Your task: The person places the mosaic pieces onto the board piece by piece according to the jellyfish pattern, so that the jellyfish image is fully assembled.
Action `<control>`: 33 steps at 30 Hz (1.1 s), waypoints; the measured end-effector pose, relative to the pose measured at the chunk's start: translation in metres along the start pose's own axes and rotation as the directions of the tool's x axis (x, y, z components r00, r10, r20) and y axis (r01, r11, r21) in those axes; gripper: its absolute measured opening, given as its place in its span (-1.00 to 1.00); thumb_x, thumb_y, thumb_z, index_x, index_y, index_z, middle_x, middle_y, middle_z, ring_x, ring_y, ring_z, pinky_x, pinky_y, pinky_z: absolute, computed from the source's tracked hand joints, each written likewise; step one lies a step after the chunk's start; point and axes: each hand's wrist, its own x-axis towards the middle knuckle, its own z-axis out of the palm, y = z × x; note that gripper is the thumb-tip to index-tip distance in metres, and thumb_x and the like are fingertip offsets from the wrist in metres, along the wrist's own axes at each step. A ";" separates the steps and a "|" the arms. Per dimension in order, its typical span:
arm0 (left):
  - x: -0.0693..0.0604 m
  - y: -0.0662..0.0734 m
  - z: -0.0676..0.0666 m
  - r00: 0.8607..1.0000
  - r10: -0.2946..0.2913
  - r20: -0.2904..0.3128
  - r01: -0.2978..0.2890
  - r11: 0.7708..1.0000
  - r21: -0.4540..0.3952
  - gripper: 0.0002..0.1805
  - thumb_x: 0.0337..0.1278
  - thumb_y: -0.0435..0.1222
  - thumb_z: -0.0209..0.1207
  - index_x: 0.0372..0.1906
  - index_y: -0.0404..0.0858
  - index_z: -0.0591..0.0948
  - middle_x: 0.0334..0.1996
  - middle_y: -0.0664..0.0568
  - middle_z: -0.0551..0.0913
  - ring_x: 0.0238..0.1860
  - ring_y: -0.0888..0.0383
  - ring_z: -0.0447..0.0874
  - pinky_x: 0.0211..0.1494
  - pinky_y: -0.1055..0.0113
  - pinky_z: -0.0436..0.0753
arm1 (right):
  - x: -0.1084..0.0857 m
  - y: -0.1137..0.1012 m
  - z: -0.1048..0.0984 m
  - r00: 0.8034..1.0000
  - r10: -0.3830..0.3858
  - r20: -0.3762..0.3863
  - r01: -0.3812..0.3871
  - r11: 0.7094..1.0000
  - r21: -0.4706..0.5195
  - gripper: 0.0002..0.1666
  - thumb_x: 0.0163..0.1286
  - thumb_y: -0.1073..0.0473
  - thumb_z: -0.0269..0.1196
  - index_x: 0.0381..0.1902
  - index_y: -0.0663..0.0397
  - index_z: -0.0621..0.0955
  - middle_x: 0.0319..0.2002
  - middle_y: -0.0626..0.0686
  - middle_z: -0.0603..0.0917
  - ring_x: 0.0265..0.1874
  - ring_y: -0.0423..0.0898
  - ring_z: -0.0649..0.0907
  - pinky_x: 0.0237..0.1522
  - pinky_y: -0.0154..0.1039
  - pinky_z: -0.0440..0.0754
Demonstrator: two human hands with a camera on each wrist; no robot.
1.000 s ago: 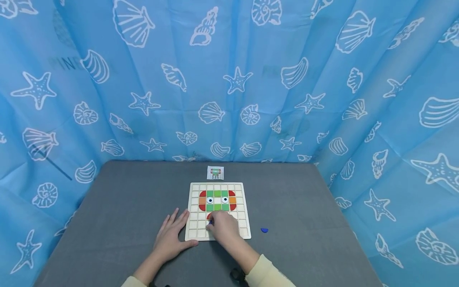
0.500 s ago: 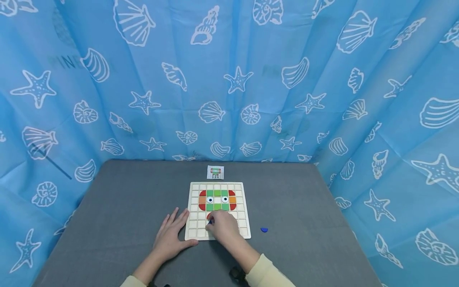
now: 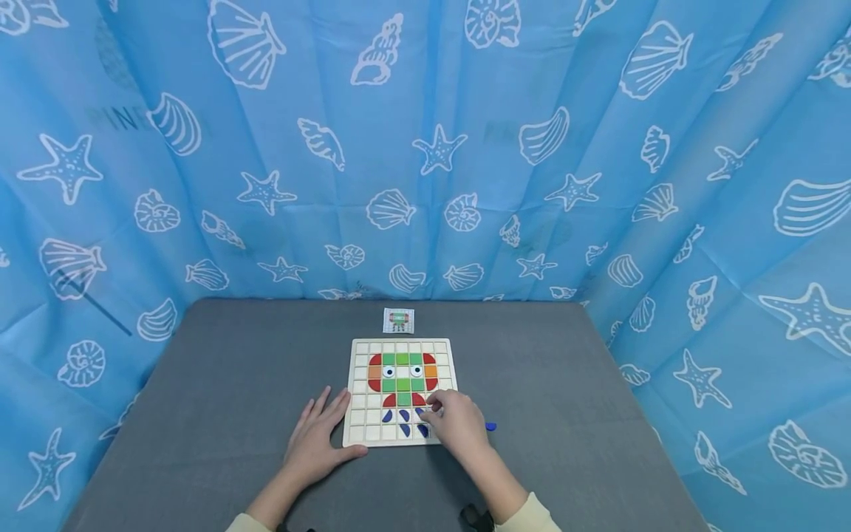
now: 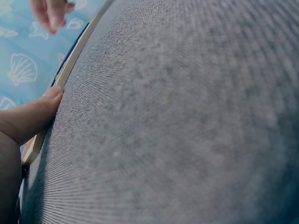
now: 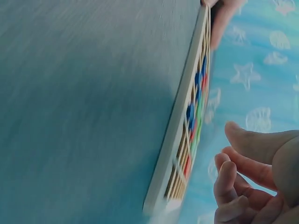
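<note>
A cream wooden grid board [image 3: 357, 436] lies on the table, its cells partly filled with red, orange and green tiles, two eye pieces [image 3: 417, 371] and several blue half-round pieces [image 3: 405, 429]. My left hand [image 3: 319, 442] rests at the board's left side with spread fingers; in the left wrist view its thumb [image 4: 39, 112] touches the board's edge. My right hand [image 3: 459, 423] is over the board's right part. In the right wrist view its thumb [image 5: 254, 142] and fingers stand apart with nothing between them. Another blue half-round piece [image 3: 490, 426] lies just right of that hand.
A small picture card [image 3: 399, 321] with a similar coloured figure lies behind the board. Grey cloth covers the table [image 3: 558, 369]. A blue curtain [image 3: 425, 185] with white shells hangs behind and at the sides.
My right hand has let go of a blue half-round piece in the lower left cells and moved right, uncovering the blue pieces. The left hand stays put.
</note>
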 end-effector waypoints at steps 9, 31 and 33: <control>0.001 0.001 0.001 1.000 -0.008 0.000 0.008 1.000 -0.002 0.29 -0.28 0.51 0.28 0.57 -0.11 0.25 0.55 0.03 0.27 0.63 -0.11 -0.05 0.60 -0.15 -0.01 | -0.009 0.049 -0.028 0.990 0.127 -0.064 -0.131 0.989 -0.062 -0.72 0.12 0.14 0.54 -0.20 0.03 0.76 -0.32 -0.03 0.71 -0.41 -0.14 0.63 -0.40 -0.13 0.60; 0.001 0.002 0.001 1.000 -0.013 0.003 0.013 1.000 -0.002 0.30 -0.31 0.53 0.28 0.57 -0.10 0.26 0.55 0.04 0.28 0.62 -0.11 -0.03 0.60 -0.15 0.01 | -0.016 0.100 -0.043 0.990 0.130 0.063 -0.124 0.989 -0.081 -0.72 0.14 0.20 0.53 -0.28 0.18 0.67 -0.36 0.03 0.60 -0.36 -0.09 0.60 -0.30 -0.06 0.61; 0.001 0.002 0.001 1.000 -0.013 0.001 0.013 1.000 -0.005 0.30 -0.30 0.52 0.28 0.57 -0.11 0.26 0.55 0.04 0.28 0.62 -0.11 -0.03 0.60 -0.15 0.01 | -0.016 0.101 -0.043 0.987 0.147 0.067 -0.140 0.986 -0.094 -0.70 0.14 0.18 0.54 -0.30 0.20 0.65 -0.40 0.03 0.59 -0.39 -0.10 0.58 -0.34 -0.07 0.60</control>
